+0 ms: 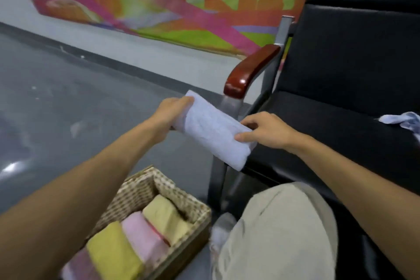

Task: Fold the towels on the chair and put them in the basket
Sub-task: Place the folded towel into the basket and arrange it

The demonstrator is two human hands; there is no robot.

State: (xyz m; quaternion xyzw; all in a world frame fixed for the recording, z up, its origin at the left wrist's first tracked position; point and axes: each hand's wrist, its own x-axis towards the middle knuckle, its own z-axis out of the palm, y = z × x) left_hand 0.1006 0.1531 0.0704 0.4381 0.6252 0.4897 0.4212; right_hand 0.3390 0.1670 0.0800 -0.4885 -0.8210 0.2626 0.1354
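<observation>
A folded pale blue towel point(213, 129) is held in the air beside the black chair's point(341, 125) front left corner, above the floor. My left hand point(169, 111) grips its far end. My right hand point(263, 130) pinches its near end with fingers on top. Below, a woven basket point(141, 191) stands on the floor and holds several folded towels: a yellow one point(113, 254), a pink one point(143, 236), a pale yellow one point(166, 216). Another crumpled blue towel point(402, 120) lies on the chair seat at the right edge.
The chair's red-brown wooden armrest point(250, 68) and metal leg point(218, 184) stand right behind the held towel. My knee in beige trousers point(279, 229) is beside the basket. A colourful banner point(172, 2) hangs on the wall over the grey floor point(68, 98).
</observation>
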